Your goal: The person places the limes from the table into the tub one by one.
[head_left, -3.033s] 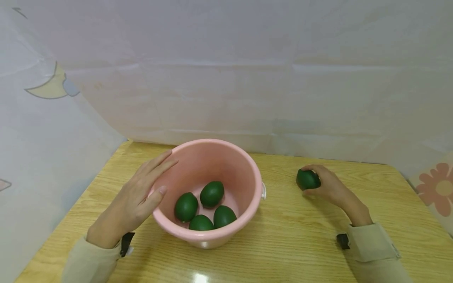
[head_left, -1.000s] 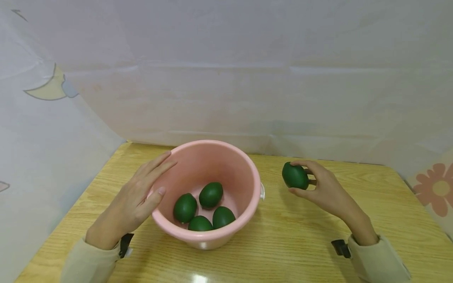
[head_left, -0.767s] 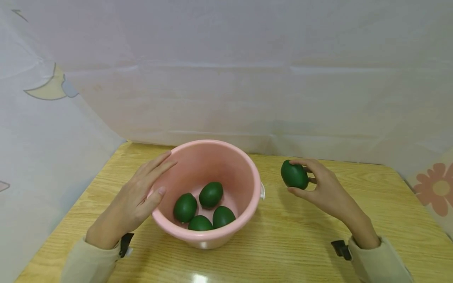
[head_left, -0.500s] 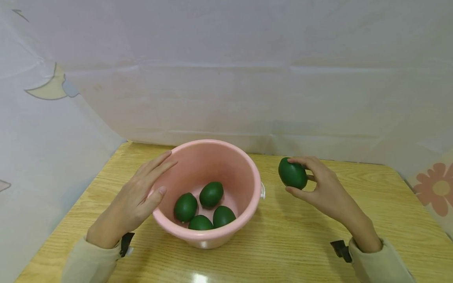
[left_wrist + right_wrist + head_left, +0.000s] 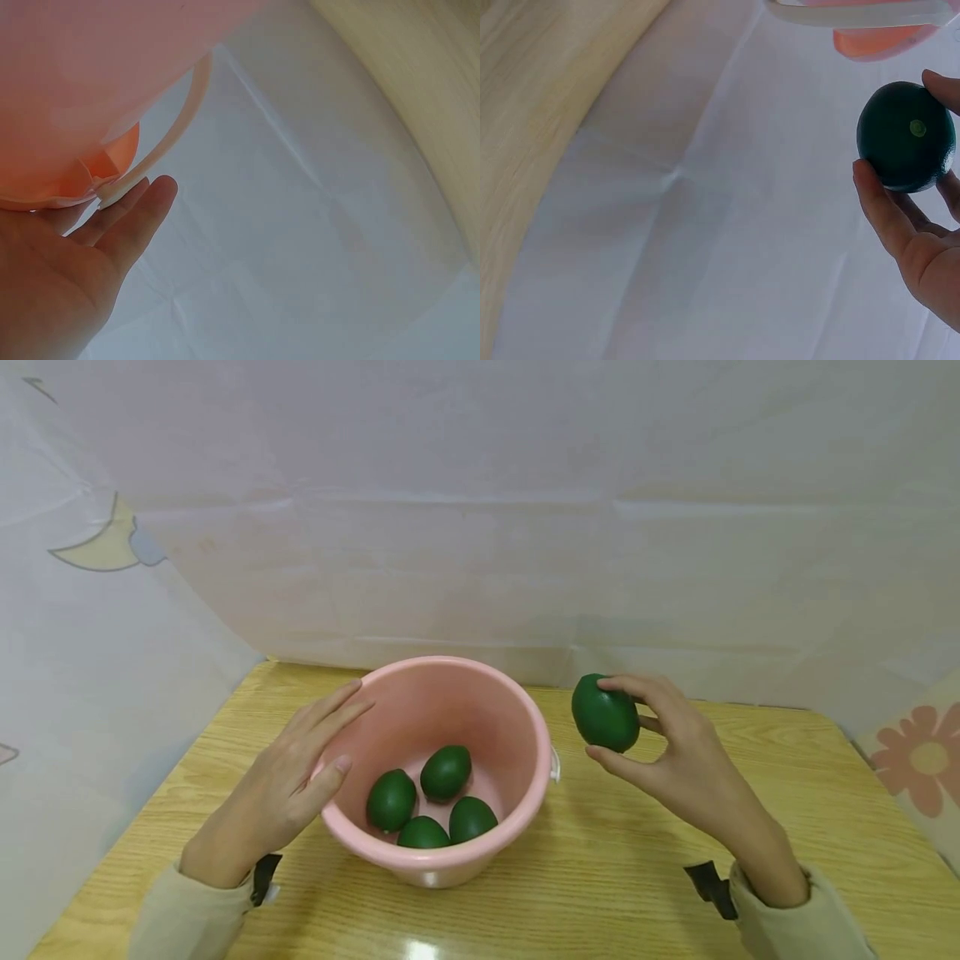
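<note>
My right hand point(image 5: 690, 752) holds a dark green lime point(image 5: 604, 713) between thumb and fingertips, up above the table to the right of a pink bucket point(image 5: 442, 858). In the right wrist view the held lime point(image 5: 906, 139) shows a pale round stem scar, with fingertips on both its sides. My left hand point(image 5: 277, 781) rests on the bucket's left rim with fingers stretched out. Seen from the left wrist, the left hand's fingers point(image 5: 142, 217) lie by the rim and the bucket's white handle point(image 5: 176, 139). Several more limes point(image 5: 446, 773) lie on the bucket's floor.
The bucket stands on a light wood-grain table point(image 5: 600, 877). A pale sheet point(image 5: 465, 527) hangs right behind the table, and printed sheeting covers the left and right sides. A white handle end point(image 5: 555, 765) sticks out at the bucket's right.
My right hand has picked up the lime from the table and brought it higher and leftward, nearer the bucket. The left hand and the bucket have stayed in place.
</note>
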Motion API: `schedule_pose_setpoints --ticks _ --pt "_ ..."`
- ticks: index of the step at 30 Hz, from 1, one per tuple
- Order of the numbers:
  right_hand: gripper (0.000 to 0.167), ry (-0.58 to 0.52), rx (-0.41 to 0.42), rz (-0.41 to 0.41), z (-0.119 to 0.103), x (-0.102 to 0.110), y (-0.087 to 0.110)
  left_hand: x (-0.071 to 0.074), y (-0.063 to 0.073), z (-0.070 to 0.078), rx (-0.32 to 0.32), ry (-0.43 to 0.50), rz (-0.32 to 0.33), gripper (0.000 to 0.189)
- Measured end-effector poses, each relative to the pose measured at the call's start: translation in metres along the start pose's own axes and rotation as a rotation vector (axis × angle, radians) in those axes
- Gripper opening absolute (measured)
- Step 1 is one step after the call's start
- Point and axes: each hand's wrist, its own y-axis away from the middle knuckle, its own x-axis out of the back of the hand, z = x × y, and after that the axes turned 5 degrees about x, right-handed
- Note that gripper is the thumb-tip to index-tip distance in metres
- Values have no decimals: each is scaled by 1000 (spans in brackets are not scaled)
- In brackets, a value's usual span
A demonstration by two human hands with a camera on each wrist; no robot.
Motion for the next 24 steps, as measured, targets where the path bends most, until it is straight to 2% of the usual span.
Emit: schedule_pose_setpoints --ticks 5,11,18,24 --pt "78 -54 25 33 -11 1 -6 1 0 -1 7 -10 -12 58" --pt "76 -61 65 44 -25 1 -14 1 1 -2 19 -16 -21 58" --pt "75 -99 119 30 -33 -1 -23 1 1 -2 30 -11 -24 58" --pt "73 -111 126 3 -38 -4 -28 1 1 -1 26 -9 -22 57"
